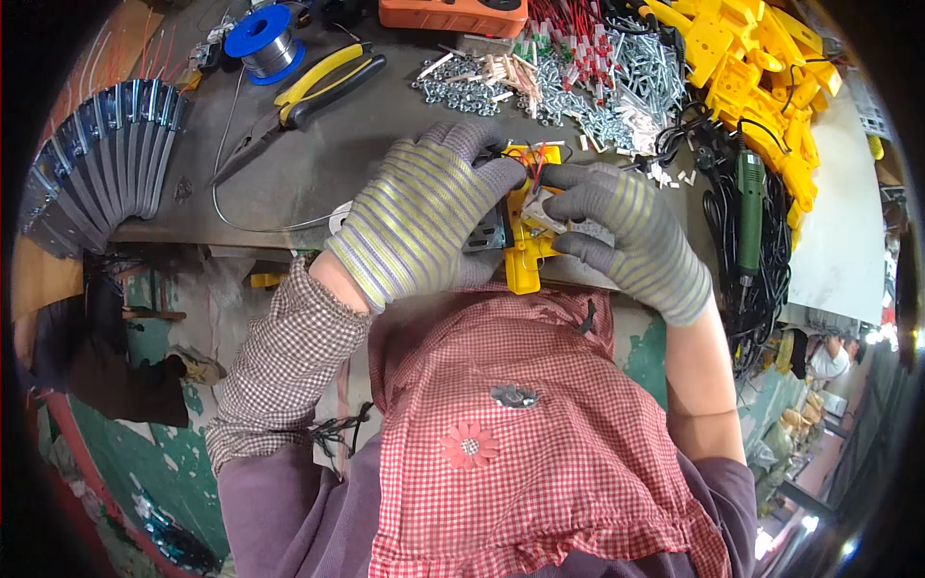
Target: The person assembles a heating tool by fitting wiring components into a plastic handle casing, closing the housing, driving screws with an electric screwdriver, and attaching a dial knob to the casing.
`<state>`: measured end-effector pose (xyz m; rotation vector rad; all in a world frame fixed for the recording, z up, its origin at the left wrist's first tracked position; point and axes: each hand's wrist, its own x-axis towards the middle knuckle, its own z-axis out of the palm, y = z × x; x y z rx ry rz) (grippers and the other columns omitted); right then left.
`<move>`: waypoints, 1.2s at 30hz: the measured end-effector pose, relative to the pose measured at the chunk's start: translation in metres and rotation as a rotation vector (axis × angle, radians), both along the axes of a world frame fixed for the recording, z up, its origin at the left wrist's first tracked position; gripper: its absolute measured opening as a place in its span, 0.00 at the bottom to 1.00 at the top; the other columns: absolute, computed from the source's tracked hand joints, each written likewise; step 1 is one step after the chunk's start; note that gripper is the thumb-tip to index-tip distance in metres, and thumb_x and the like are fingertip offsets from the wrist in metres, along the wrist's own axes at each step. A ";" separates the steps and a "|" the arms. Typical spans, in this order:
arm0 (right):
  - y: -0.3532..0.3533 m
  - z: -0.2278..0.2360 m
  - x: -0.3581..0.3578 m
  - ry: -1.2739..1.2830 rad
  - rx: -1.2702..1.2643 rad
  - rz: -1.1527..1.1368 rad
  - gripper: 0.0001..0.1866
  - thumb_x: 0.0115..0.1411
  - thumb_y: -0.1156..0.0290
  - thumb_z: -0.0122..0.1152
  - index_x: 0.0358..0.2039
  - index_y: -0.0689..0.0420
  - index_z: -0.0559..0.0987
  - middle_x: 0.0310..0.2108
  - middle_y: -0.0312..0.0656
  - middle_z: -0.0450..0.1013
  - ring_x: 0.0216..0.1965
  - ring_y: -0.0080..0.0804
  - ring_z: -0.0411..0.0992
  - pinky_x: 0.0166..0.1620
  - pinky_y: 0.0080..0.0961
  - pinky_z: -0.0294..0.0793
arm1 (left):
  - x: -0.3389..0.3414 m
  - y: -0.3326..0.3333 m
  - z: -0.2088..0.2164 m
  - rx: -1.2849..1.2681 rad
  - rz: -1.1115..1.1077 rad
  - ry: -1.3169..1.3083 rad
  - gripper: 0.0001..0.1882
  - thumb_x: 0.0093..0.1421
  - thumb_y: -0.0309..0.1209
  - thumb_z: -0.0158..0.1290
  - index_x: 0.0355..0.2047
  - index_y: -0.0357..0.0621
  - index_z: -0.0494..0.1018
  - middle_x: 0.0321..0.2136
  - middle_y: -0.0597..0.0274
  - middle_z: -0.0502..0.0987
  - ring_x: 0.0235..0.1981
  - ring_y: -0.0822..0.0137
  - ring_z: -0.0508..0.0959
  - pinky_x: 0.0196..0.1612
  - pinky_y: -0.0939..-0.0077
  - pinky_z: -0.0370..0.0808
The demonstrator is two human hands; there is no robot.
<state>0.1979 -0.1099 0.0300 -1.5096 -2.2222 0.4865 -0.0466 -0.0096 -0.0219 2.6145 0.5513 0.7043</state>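
At the bench's front edge lies a yellow plastic housing (523, 275), with thin red wires (536, 162) at its far end. My left hand (414, 217), in a grey-and-yellow striped glove, grips the housing's left side; its fingertips are by the wires. From the right, my gloved right hand (631, 231) has its fingers closed around the housing's other side. A small whitish piece (541, 210) shows at its fingertips; its kind is unclear. Between my left hand and the housing, a grey metal part (488, 234) is partly covered.
Beyond my hands lie yellow-handled pliers (306, 89), a blue solder spool (264, 43), an orange instrument (453, 13) and heaped screws (646, 72). Curved dark strips (120, 144) stand at left. Yellow housings (761, 72) pile up at right, near a green corded tool (750, 212).
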 end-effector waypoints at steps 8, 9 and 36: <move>0.012 -0.006 0.003 0.198 -0.015 0.110 0.15 0.55 0.72 0.74 0.43 0.54 0.83 0.46 0.46 0.77 0.46 0.48 0.80 0.48 0.37 0.81 | 0.005 0.000 0.002 -0.063 0.008 0.082 0.40 0.40 0.43 0.72 0.55 0.45 0.76 0.56 0.44 0.72 0.55 0.42 0.76 0.58 0.50 0.75; 0.010 -0.006 0.001 0.200 -0.014 0.111 0.15 0.55 0.72 0.74 0.43 0.54 0.83 0.46 0.46 0.77 0.46 0.48 0.80 0.48 0.37 0.81 | 0.006 0.000 0.003 -0.062 0.008 0.084 0.40 0.40 0.43 0.72 0.55 0.45 0.76 0.56 0.44 0.72 0.55 0.42 0.76 0.58 0.50 0.75; -0.031 -0.023 -0.023 0.234 0.193 -0.147 0.14 0.45 0.70 0.78 0.29 0.56 0.80 0.32 0.45 0.73 0.37 0.48 0.75 0.41 0.44 0.76 | -0.011 -0.053 0.024 -0.047 0.104 0.117 0.49 0.43 0.45 0.73 0.65 0.40 0.70 0.52 0.46 0.77 0.52 0.43 0.78 0.57 0.54 0.76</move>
